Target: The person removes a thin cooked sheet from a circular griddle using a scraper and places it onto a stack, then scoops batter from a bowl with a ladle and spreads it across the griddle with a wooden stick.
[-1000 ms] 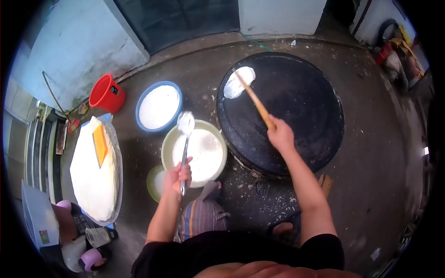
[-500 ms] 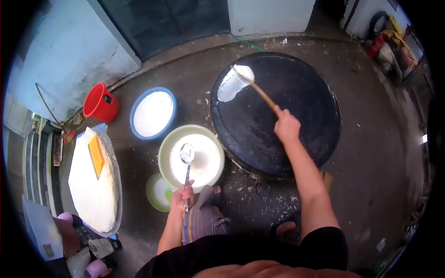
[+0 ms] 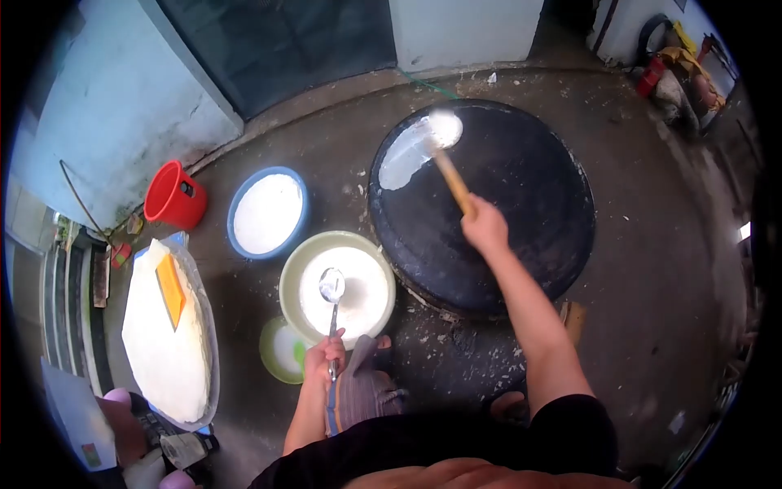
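My left hand (image 3: 326,356) is closed on the handle of a metal ladle (image 3: 332,287), whose bowl is over a pale green basin (image 3: 287,303) of white batter (image 3: 358,287). My right hand (image 3: 486,225) grips a wooden spreader (image 3: 454,181). Its far end is blurred by motion and touches white batter (image 3: 410,156) near the upper left edge of a large round black griddle (image 3: 513,196). The batter forms a smear with a thicker white blob at its upper right end.
Left of the basin are a blue basin (image 3: 304,213) of white stuff, a small green bowl (image 3: 267,359), a red bucket (image 3: 175,196) and a stack of white sheets (image 3: 163,350) with an orange-handled scraper (image 3: 169,285). Bags (image 3: 676,94) lie at the upper right.
The white smear on the griddle has grown longer toward the upper right, with the spreader moving along it. The ladle has come down from above the basin's upper edge to over its middle.
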Demonstrator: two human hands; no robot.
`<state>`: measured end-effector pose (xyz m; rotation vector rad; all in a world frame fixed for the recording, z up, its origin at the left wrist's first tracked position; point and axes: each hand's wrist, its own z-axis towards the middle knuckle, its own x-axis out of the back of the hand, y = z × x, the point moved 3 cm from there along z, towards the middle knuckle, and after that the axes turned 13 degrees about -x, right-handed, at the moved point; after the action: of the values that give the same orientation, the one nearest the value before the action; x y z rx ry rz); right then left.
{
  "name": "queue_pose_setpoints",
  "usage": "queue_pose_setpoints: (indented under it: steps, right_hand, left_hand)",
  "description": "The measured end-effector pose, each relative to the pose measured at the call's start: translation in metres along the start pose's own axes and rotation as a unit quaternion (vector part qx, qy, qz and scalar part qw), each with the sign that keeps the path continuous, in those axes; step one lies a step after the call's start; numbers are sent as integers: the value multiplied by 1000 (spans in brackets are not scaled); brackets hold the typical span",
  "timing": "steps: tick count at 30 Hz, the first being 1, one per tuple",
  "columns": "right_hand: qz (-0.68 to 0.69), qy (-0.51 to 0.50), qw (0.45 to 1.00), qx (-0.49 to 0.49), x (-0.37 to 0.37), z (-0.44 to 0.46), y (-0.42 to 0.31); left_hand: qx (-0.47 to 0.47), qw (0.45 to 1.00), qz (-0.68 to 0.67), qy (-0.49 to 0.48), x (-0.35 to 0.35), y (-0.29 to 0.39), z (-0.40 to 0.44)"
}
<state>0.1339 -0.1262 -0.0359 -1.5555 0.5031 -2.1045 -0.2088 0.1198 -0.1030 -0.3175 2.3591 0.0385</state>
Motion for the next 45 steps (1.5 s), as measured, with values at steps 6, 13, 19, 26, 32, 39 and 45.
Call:
queue_pose_setpoints:
  steps: [6,13,19,26,32,39,45]
  right_hand:
    - [-172,-43,982,-64,33,35,17]
    - [-159,-74,983,-49,23,21,-29]
    - [-24,-83,980,-178,30,16,14]
    - [-166,-33,976,-134,56,39,43]
    - [-146,-92,982,-79,33,14,-17]
    - [-98,-35,974,-201,54,11,23]
    - [-215,-37,968,-124,52,31,42]
  left_hand:
    - [23,999,-23,24,-8,-6,-5]
    - [12,999,-6,31,-2,-5,1]
    - [28,999,-10,17,2,0,5]
    - [-11,999,39,32,4,1,1]
    - [-16,999,31,41,2,0,10]
    - [8,999,32,27,4,8,8]
    - [-5,998,48,32,-5,0,1]
